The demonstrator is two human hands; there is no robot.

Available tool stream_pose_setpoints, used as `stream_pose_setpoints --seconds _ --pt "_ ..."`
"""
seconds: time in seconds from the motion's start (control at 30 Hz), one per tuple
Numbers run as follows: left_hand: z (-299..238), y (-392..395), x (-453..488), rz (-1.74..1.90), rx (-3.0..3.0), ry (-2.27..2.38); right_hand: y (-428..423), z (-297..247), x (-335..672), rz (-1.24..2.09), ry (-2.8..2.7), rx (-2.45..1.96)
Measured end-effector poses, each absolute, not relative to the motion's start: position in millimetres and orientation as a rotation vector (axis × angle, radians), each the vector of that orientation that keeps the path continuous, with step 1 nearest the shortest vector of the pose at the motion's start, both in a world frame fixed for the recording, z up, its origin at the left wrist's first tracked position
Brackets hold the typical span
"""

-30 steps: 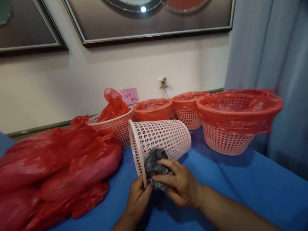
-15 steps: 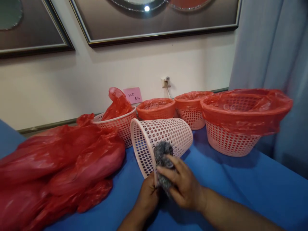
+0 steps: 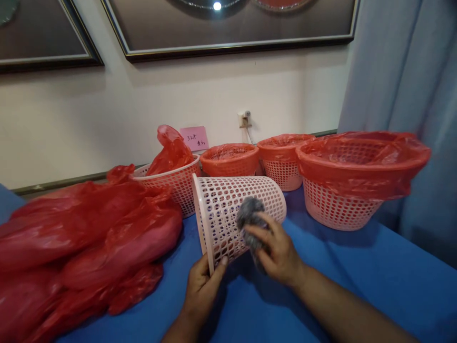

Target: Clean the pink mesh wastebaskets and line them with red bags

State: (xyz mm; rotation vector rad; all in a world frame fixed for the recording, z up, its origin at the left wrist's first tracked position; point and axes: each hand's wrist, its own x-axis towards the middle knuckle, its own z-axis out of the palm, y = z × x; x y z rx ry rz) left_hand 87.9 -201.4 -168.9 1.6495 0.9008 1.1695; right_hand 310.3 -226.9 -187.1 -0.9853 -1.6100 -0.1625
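Observation:
A pale pink perforated plastic basket [image 3: 228, 209] lies on its side, its open mouth facing left. My left hand [image 3: 203, 288] grips the lower part of its rim, thumb on the outside. In my right hand [image 3: 276, 252] is a fluffy grey cloth [image 3: 252, 214], pressed against the basket's outer wall near the middle. The cloth hides part of the holes, and its lower end hangs under my fingers.
Red plastic bags [image 3: 89, 243] heap up at the left. Behind stand a basket with a crumpled red bag [image 3: 171, 155] and several red-lined ones, the largest basket [image 3: 342, 205] at right. A pink note [image 3: 194, 138] leans by the wall. Blue cloth [image 3: 250, 309] covers the table.
The grey cloth and my right hand have moved from the basket's rim rightward along its side. My left hand has shifted left, and the basket's mouth has turned farther from view.

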Motion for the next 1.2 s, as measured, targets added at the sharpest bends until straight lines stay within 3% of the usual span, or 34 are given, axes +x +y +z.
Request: stream_pose_setpoints --seconds 0.1,0.2,0.4,0.5,0.8,1.1,1.2 --pt "-170.5 -199.6 91.4 1.155 1.666 0.911 -196.7 -193.8 344.3 -0.035 -1.116 -1.353" --pt "-172.1 -200.1 95.9 1.121 1.708 0.903 -182.9 -195.0 358.9 0.112 -0.929 -1.444" --pt "-176.9 -203.4 96.9 1.074 1.818 0.863 -236.8 -183.0 296.6 -0.184 -1.761 -0.867" --pt "-180.2 -202.2 95.3 1.030 1.842 0.855 -250.7 -180.5 280.4 -0.245 -1.917 -0.652" --pt "-185.4 -192.2 100.0 1.000 1.842 0.875 -185.3 -192.2 348.7 0.087 -1.024 -1.318" --pt "-185.0 -195.5 98.8 0.938 1.892 0.779 -246.1 -180.3 284.7 -0.204 -1.869 -0.685" --pt "-187.1 -191.8 97.2 0.974 1.872 0.846 -229.1 -186.4 301.7 -0.152 -1.715 -0.885"
